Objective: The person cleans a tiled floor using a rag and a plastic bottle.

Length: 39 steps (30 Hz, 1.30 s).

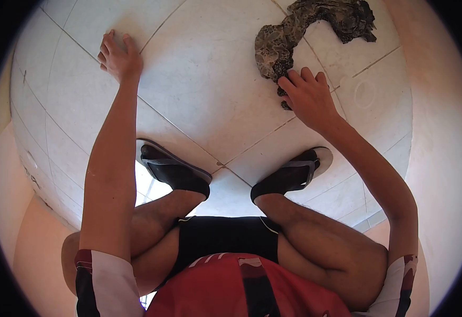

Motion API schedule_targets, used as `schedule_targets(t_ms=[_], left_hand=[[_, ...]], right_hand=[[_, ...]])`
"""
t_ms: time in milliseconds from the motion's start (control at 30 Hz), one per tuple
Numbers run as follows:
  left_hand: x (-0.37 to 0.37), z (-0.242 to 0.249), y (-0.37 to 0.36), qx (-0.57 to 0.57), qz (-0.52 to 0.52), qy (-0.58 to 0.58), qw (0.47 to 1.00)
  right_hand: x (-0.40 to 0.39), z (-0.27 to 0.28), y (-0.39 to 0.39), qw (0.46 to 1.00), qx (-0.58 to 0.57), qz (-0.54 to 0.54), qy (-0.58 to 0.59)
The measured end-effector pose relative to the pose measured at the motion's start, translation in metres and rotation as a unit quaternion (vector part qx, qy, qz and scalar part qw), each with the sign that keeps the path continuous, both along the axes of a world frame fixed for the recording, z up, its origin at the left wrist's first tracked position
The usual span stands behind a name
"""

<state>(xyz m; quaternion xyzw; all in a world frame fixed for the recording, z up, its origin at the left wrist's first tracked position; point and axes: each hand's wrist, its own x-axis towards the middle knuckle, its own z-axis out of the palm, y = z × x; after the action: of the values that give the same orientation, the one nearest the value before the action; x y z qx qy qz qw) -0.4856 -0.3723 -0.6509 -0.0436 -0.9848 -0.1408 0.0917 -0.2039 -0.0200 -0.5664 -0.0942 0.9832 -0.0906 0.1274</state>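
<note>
A strip of bunched, lace-like cloth [275,50] in dark brown and black lies on the tiled floor at the upper right, bent into an arch. My right hand [310,100] is at its near end, thumb and forefinger closed on the dark fabric; a small bit of cloth pokes out below the thumb. Over on the left, my left hand [120,58] rests on or just above the bare tiles with its fingers apart and nothing in it. It is well away from the cloth.
Pale floor tiles [204,68] with dark joints stretch ahead. Both feet, in dark socks and flip-flops [175,166], are planted below my hands. A pale wall [437,132] rises on the right, another on the left. A faint ring mark [364,92] shows on the floor.
</note>
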Motion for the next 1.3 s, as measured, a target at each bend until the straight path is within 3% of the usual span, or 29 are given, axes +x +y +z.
schedule_targets(t_ms=[167,300,367,633,700,767,933,1000,1067,1100,1133,1167,1233,1300], left_hand=[[0.0,0.002,0.002,0.003,0.005,-0.004,1.0],[0.0,0.005,0.004,0.009,0.007,-0.002,1.0],[0.001,0.005,0.004,0.012,0.012,-0.011,1.0],[0.0,0.0,0.0,0.009,0.007,0.007,1.0],[0.001,0.003,-0.001,0.008,0.009,0.004,1.0],[0.002,0.002,0.003,0.013,0.009,0.001,1.0],[0.001,0.002,0.002,-0.004,0.009,0.008,1.0],[0.001,0.002,0.001,-0.004,0.007,0.014,1.0],[0.001,0.003,0.003,-0.002,0.006,0.018,1.0],[0.001,0.005,0.005,-0.01,0.011,0.013,1.0],[0.002,0.007,0.005,-0.019,0.018,0.008,1.0],[0.004,0.007,0.005,-0.018,0.018,0.014,1.0],[0.004,0.005,0.005,-0.024,0.014,0.019,0.999],[0.002,0.004,0.006,-0.025,0.012,0.024,0.999]], right_hand=[[-0.037,-0.015,0.007,0.999,0.012,-0.041,0.011],[-0.113,-0.026,0.04,0.973,0.141,-0.068,0.17],[-0.152,-0.025,0.075,0.963,0.173,-0.13,0.163],[-0.206,0.099,0.168,0.898,-0.062,-0.352,0.256],[-0.206,0.12,0.202,0.862,-0.251,-0.327,0.296],[-0.199,0.144,0.224,0.843,-0.295,-0.261,0.367],[-0.166,0.252,0.203,0.79,-0.271,-0.315,0.45],[-0.151,0.273,0.241,0.792,-0.322,-0.169,0.491],[-0.129,0.277,0.263,0.769,-0.293,-0.166,0.544],[-0.104,0.273,0.294,0.821,-0.085,-0.189,0.533],[-0.087,0.266,0.309,0.834,0.125,-0.206,0.496],[-0.083,0.249,0.301,0.831,0.2,-0.206,0.477],[-0.08,0.202,0.269,0.835,-0.158,-0.333,0.409],[-0.057,0.178,0.247,0.885,-0.052,-0.334,0.321]])
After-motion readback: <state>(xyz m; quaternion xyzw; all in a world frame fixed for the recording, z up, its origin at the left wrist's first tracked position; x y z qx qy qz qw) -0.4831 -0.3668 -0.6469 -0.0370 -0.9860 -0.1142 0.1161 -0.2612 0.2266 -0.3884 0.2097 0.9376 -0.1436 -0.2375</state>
